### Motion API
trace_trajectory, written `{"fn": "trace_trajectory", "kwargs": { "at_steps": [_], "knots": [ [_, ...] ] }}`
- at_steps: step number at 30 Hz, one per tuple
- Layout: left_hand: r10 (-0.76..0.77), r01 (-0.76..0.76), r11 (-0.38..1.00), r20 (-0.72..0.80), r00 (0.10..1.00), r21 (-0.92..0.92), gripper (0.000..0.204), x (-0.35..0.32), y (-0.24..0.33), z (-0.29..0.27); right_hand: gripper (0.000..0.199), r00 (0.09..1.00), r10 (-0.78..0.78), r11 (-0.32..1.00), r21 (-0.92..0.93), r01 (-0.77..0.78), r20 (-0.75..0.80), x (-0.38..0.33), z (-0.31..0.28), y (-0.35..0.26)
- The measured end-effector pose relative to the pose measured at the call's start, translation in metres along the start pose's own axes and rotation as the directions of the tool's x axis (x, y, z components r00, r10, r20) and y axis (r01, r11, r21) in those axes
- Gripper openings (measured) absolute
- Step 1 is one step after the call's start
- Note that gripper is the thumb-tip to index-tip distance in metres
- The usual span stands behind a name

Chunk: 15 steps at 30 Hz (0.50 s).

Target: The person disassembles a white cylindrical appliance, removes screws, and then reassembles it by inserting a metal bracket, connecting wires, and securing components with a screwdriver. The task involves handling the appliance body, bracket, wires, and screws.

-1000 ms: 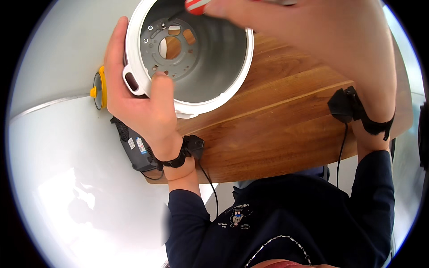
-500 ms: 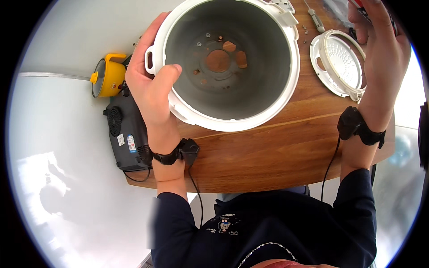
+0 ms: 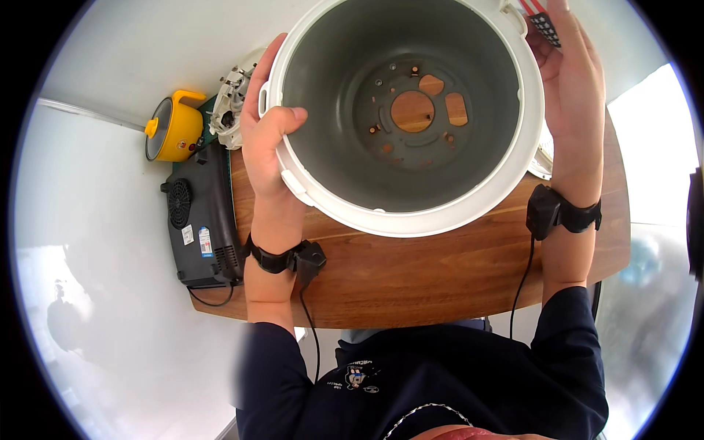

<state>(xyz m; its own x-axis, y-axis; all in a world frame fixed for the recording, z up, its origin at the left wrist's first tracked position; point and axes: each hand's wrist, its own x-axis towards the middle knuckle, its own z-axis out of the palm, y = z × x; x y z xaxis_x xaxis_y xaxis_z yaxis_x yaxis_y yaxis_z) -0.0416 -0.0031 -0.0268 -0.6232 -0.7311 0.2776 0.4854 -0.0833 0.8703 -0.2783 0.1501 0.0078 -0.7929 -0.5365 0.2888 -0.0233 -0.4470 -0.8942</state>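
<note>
A white cooker housing (image 3: 352, 222) with a deep grey inside takes up the upper middle, its wide mouth facing me. Wood shows through the holes in its bottom. My left hand (image 3: 268, 139) grips the left rim by the loop lug, thumb over the edge and fingers around the outside. Beside the right rim is my right hand (image 3: 568, 81), fingers curled around a red-and-black item (image 3: 544, 28) with white marks. Its kind is unclear at the picture's edge. Whether this hand also presses the housing is hidden. Behind the right rim a white slotted part (image 3: 543, 158) peeks out.
The wooden table (image 3: 411, 286) has a curved front edge. On the left stand a yellow pot (image 3: 176, 126) with a handle and a black appliance (image 3: 205, 213) with a fan grille. A white part with bits of mechanism (image 3: 229, 110) lies behind my left hand. Cables hang from both wrist straps.
The housing has moved right and looks larger. My right hand has come left to its rim, still with the red-and-black item. The screwdriver and most of the white slotted part are now hidden.
</note>
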Motion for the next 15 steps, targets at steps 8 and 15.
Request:
{"fn": "trace_trajectory", "kwargs": {
  "at_steps": [8, 15],
  "knots": [
    [-0.097, 0.087, 0.964, -0.028, 0.995, -0.25, 0.082, 0.002, -0.008, -0.009, 0.04, 0.994, 0.108, 0.99, 0.091, -0.107, 0.001, 0.006, 0.005, 0.016],
    [-0.205, 0.222, 0.846, 0.088, 0.975, -0.484, 0.079, 0.0, -0.025, -0.024, 0.047, 0.994, 0.035, 0.998, 0.045, -0.039, 0.103, 0.006, -0.008, 0.016]
  ]
}}
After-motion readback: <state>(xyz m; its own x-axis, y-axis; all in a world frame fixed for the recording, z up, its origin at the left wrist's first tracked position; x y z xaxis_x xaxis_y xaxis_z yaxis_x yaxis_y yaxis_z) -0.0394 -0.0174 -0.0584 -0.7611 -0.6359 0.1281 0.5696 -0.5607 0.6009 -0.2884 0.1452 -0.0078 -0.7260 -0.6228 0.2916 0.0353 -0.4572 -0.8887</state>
